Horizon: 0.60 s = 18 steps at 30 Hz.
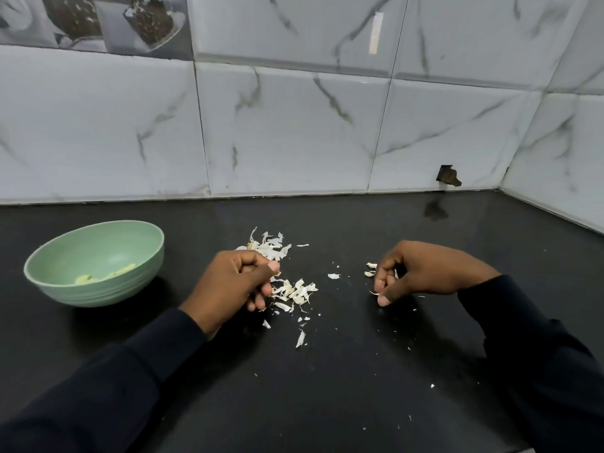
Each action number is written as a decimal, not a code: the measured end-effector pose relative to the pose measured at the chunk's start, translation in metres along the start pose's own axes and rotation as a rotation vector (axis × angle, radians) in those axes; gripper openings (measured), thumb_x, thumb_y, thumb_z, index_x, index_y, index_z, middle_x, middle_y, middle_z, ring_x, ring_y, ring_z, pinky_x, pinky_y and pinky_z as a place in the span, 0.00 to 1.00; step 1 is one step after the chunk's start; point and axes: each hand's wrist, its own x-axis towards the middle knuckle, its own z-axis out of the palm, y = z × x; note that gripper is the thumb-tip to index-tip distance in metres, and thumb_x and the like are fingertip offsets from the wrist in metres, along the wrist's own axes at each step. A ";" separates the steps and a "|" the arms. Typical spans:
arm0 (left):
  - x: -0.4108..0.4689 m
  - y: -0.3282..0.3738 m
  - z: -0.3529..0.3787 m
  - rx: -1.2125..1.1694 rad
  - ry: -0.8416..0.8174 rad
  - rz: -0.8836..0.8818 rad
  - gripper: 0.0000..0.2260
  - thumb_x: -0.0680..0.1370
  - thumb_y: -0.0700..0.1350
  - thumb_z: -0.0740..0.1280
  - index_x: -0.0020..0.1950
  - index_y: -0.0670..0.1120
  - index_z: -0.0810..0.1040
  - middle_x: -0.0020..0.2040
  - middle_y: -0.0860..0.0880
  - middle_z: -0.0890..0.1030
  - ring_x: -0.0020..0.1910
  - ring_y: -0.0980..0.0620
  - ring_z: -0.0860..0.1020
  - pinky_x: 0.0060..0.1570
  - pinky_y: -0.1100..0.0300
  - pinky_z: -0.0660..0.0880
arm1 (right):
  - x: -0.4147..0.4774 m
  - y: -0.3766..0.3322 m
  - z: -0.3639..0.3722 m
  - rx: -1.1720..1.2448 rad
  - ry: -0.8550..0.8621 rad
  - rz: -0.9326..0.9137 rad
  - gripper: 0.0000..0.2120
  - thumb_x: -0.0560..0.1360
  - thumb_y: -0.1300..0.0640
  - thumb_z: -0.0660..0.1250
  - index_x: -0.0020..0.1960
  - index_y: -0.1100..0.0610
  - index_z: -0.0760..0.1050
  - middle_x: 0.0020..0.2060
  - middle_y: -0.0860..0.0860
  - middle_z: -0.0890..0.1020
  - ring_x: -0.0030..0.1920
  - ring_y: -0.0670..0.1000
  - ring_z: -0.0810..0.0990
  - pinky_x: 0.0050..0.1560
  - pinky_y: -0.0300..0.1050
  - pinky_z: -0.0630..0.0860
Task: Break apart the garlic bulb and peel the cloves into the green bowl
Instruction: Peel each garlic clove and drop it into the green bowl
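The green bowl (98, 256) stands at the left of the black counter with a few pale peeled cloves (104, 276) in its bottom. My left hand (238, 282) rests on the counter beside the pile of garlic peels (294, 291), its fingers curled and thumb pressed to the forefinger; nothing shows in it. My right hand (421, 273) is at the right, fingertips down on the counter, curled round a small white garlic clove (396, 273) that barely shows. Two unpeeled cloves (371, 269) lie just left of its fingers.
More papery peels (269, 245) lie behind my left hand, and small flakes are scattered over the black counter (327, 387). The marble-tiled wall (294, 125) runs along the back and turns a corner at the right.
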 end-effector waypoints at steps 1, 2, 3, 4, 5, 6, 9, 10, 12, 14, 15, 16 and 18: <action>0.000 0.000 0.000 0.001 0.000 0.001 0.10 0.80 0.42 0.71 0.42 0.37 0.80 0.31 0.42 0.79 0.23 0.51 0.74 0.22 0.64 0.68 | 0.002 -0.001 0.002 -0.023 0.000 0.005 0.08 0.68 0.49 0.82 0.43 0.48 0.85 0.37 0.47 0.85 0.36 0.43 0.81 0.42 0.43 0.75; 0.000 0.000 -0.001 -0.001 -0.002 0.002 0.10 0.80 0.42 0.71 0.42 0.37 0.80 0.31 0.42 0.79 0.23 0.51 0.74 0.22 0.64 0.68 | 0.004 -0.002 0.003 -0.042 -0.001 0.012 0.06 0.69 0.51 0.81 0.43 0.49 0.85 0.37 0.46 0.85 0.36 0.42 0.82 0.41 0.42 0.75; 0.000 0.001 -0.001 -0.005 -0.003 0.003 0.10 0.80 0.42 0.71 0.41 0.38 0.80 0.31 0.42 0.79 0.23 0.51 0.74 0.22 0.64 0.68 | 0.005 -0.003 0.003 -0.057 -0.008 0.014 0.05 0.70 0.52 0.81 0.43 0.50 0.85 0.37 0.46 0.86 0.37 0.42 0.82 0.41 0.40 0.75; -0.001 0.001 -0.001 -0.004 -0.003 0.006 0.10 0.80 0.42 0.70 0.40 0.39 0.79 0.31 0.42 0.79 0.23 0.50 0.73 0.23 0.64 0.68 | 0.006 -0.003 0.004 -0.076 -0.019 0.013 0.04 0.71 0.53 0.80 0.43 0.51 0.85 0.37 0.46 0.86 0.37 0.43 0.83 0.41 0.38 0.74; -0.001 0.002 -0.001 0.001 -0.008 0.007 0.11 0.80 0.42 0.70 0.40 0.40 0.79 0.31 0.42 0.79 0.23 0.51 0.73 0.23 0.64 0.67 | 0.006 -0.003 0.005 -0.094 -0.026 0.016 0.04 0.73 0.54 0.79 0.43 0.51 0.85 0.37 0.46 0.86 0.37 0.42 0.83 0.41 0.37 0.74; -0.001 0.003 0.000 0.008 -0.012 0.005 0.10 0.80 0.43 0.71 0.39 0.41 0.79 0.31 0.42 0.79 0.23 0.51 0.73 0.23 0.64 0.67 | 0.005 -0.002 0.006 -0.111 -0.032 0.024 0.03 0.74 0.54 0.78 0.43 0.51 0.84 0.37 0.45 0.86 0.37 0.41 0.83 0.41 0.36 0.73; -0.004 0.005 0.001 0.036 -0.014 -0.003 0.10 0.80 0.44 0.71 0.41 0.41 0.79 0.30 0.45 0.78 0.22 0.52 0.72 0.22 0.65 0.66 | 0.004 -0.003 0.010 -0.158 -0.038 0.037 0.04 0.76 0.54 0.75 0.43 0.50 0.82 0.38 0.45 0.85 0.37 0.40 0.81 0.42 0.36 0.73; -0.004 0.005 0.001 0.043 -0.015 -0.002 0.09 0.80 0.44 0.71 0.41 0.41 0.79 0.29 0.45 0.77 0.22 0.52 0.72 0.22 0.65 0.66 | 0.004 -0.003 0.010 -0.165 -0.027 0.030 0.05 0.76 0.54 0.75 0.42 0.49 0.82 0.39 0.45 0.85 0.38 0.41 0.82 0.42 0.37 0.75; -0.006 0.007 0.000 0.047 -0.012 0.002 0.10 0.80 0.44 0.71 0.41 0.41 0.79 0.28 0.47 0.77 0.22 0.53 0.71 0.23 0.65 0.65 | 0.001 -0.003 0.005 -0.151 0.022 0.003 0.05 0.74 0.52 0.77 0.42 0.48 0.82 0.40 0.42 0.83 0.39 0.43 0.82 0.44 0.40 0.76; -0.006 0.007 -0.003 0.055 -0.002 0.001 0.10 0.80 0.45 0.71 0.42 0.40 0.80 0.27 0.48 0.76 0.21 0.53 0.70 0.23 0.65 0.65 | -0.002 -0.001 -0.001 -0.107 0.067 0.002 0.06 0.71 0.50 0.80 0.43 0.45 0.82 0.41 0.40 0.82 0.40 0.42 0.81 0.45 0.40 0.76; -0.005 0.007 -0.003 0.060 0.002 0.000 0.11 0.80 0.45 0.71 0.43 0.39 0.80 0.27 0.48 0.76 0.21 0.54 0.70 0.23 0.65 0.65 | -0.004 0.001 -0.004 -0.095 0.072 0.018 0.08 0.70 0.50 0.81 0.44 0.45 0.83 0.42 0.41 0.82 0.40 0.42 0.81 0.44 0.40 0.75; -0.005 0.007 -0.004 0.064 0.005 -0.002 0.12 0.80 0.46 0.71 0.44 0.37 0.80 0.27 0.49 0.76 0.21 0.54 0.70 0.23 0.65 0.64 | -0.005 0.003 -0.004 -0.100 0.061 0.039 0.09 0.69 0.50 0.82 0.45 0.44 0.83 0.42 0.43 0.82 0.39 0.42 0.81 0.44 0.40 0.75; -0.004 0.007 -0.005 0.070 0.005 -0.003 0.12 0.80 0.46 0.70 0.46 0.37 0.81 0.27 0.49 0.75 0.21 0.54 0.70 0.23 0.65 0.64 | -0.004 0.005 -0.003 -0.130 0.027 0.068 0.10 0.67 0.50 0.83 0.44 0.43 0.83 0.43 0.47 0.83 0.40 0.43 0.82 0.45 0.42 0.76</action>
